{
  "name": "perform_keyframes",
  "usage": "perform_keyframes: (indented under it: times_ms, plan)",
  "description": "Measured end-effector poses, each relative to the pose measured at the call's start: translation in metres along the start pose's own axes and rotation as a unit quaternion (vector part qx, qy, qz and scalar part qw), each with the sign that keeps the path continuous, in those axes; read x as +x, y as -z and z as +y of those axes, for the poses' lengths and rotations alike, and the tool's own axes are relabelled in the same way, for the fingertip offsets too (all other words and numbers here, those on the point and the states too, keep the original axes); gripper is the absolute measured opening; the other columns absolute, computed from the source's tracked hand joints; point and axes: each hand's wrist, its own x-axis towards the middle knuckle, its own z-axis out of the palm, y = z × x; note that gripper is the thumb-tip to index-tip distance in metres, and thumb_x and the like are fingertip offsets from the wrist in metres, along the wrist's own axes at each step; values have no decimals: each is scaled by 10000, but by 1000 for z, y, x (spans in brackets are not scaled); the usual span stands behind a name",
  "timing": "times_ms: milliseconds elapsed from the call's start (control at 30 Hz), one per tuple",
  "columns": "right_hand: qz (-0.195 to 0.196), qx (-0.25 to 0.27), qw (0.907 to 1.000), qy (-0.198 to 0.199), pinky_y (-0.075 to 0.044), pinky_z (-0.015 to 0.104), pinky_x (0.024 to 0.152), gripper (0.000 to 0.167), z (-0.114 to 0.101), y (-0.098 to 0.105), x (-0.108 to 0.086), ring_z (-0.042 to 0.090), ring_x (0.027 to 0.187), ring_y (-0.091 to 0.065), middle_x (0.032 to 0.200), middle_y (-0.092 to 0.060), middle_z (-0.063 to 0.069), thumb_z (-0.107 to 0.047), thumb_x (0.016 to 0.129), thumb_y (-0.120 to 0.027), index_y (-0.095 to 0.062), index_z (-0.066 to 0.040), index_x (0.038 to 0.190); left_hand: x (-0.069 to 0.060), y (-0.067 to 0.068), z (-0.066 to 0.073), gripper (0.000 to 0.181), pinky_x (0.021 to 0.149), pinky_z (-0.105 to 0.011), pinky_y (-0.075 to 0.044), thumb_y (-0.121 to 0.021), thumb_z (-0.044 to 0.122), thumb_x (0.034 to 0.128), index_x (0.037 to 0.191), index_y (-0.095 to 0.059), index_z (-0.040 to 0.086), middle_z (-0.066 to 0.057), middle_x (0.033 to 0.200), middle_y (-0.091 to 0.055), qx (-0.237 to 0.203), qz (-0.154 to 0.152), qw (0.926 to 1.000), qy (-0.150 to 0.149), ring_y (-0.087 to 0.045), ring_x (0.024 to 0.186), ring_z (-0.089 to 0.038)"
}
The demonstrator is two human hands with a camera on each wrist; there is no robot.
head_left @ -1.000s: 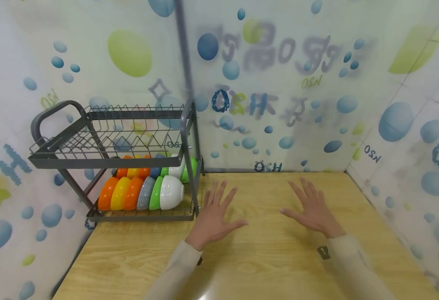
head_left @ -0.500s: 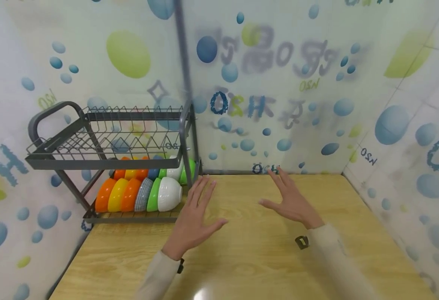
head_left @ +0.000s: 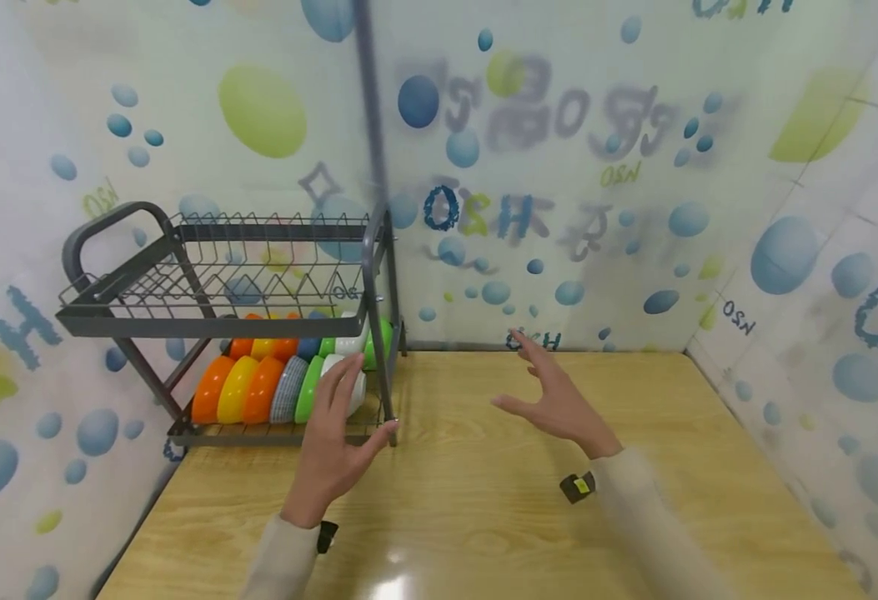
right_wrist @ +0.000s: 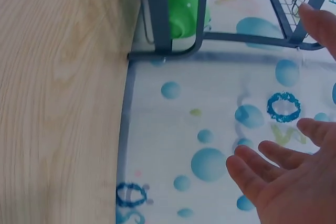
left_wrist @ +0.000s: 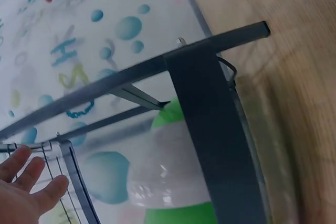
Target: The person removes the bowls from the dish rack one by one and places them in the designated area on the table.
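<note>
In the head view a dark grey two-tier dish rack (head_left: 217, 326) stands at the left, its lower tier holding rows of orange, yellow, green, white and patterned bowls (head_left: 262, 390). My left hand (head_left: 333, 454) hovers before the rack's right front corner with fingers spread, holding nothing and partly hiding the white bowl (head_left: 356, 396). Over the middle of the table my right hand (head_left: 562, 406) is raised, thumb apart from the fingers, also holding nothing. The left wrist view shows the white bowl (left_wrist: 168, 166) behind the rack's post; in the right wrist view a green bowl (right_wrist: 184, 14) shows.
A wood-grain table (head_left: 469, 517) carries the rack. Patterned curtains (head_left: 634, 250) with blue and green dots close in the back and both sides. The rack's upper wire tier (head_left: 273, 275) holds no dishes.
Both hands have moved left. The left hand has gone from beside the rack to in front of its lower tier, and the right hand has shifted towards the table's middle.
</note>
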Motion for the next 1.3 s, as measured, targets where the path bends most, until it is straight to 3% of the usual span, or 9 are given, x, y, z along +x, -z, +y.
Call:
perform_keyframes:
  times_ms: [133,267,367,500,667,900,1033,1233,1300]
  plan:
    - [103,509,9986,106,-364,573,1205,931,-8,-10,6,321,1515,-369,1699,-247,2,-389,912,-784,-193,-340,1631,-8,9,-9,887,1203,-138,-265,-777,468,897,1599,-356,127,-163,1575,-422,-26,-96,9977,675,-434,1421,-333]
    - [109,891,9958,176,-375,554,1205,885,-17,-20,14,294,1502,-399,1670,-311,-27,-344,917,-788,-240,-339,1612,-13,16,-17,975,1135,-398,-452,-890,187,774,1597,-367,181,-153,1539,-454,8,-69,9926,1212,-478,1367,-325]
    - [73,1124,9934,231,-371,542,1211,854,-23,-27,19,280,1500,-406,1656,-340,-30,-332,923,-783,-265,-339,1601,-16,17,-23,926,1041,-622,-467,-885,159,785,1574,-401,145,-180,1493,-482,-19,25,9893,1462,-497,1327,-359]
    - [37,1364,9903,267,-361,521,1223,813,-31,-37,25,251,1494,-414,1644,-361,-60,-324,935,-770,-287,-362,1589,-21,17,-28,834,1077,-653,-415,-847,173,841,1548,-414,81,-204,1469,-490,-94,29,9810,1937,-481,1318,-382]
    - [-93,1462,9887,332,-354,507,1230,797,-42,-47,30,234,1501,-405,1648,-353,-92,-370,944,-752,-282,-401,1588,-25,21,-29,771,1070,-580,-417,-807,178,885,1540,-413,69,-215,1445,-491,-244,84,9665,2553,-476,1298,-370]
    - [-208,1625,9857,402,-369,468,1227,750,-58,-60,39,205,1484,-426,1608,-418,-75,-409,946,-739,-322,-418,1569,-24,25,-27,677,1036,-492,-457,-749,223,948,1523,-445,36,-181,1473,-515,-347,173,9497,3107,-523,1287,-345]
    - [-263,1760,9829,474,-373,466,1224,744,-67,-68,45,212,1480,-434,1594,-439,-62,-411,944,-741,-334,-411,1566,-22,26,-25,680,995,-429,-492,-747,305,952,1516,-466,48,-169,1444,-551,-385,196,9360,3492,-563,1254,-327]
    - [-211,1794,9827,400,-411,424,1200,720,-78,-80,57,194,1446,-480,1563,-486,-43,-416,935,-751,-384,-370,1553,-18,29,-24,728,858,-87,-452,-734,480,932,1498,-504,83,-156,1411,-595,-449,61,9103,4115,-599,1213,-319]
    - [-190,1767,9835,324,-421,414,1193,713,-83,-83,60,186,1430,-498,1554,-502,-25,-421,932,-752,-402,-349,1549,-17,29,-25,729,812,-13,-419,-719,521,929,1472,-533,72,-158,1399,-609,-469,47,9049,4230,-607,1215,-322]
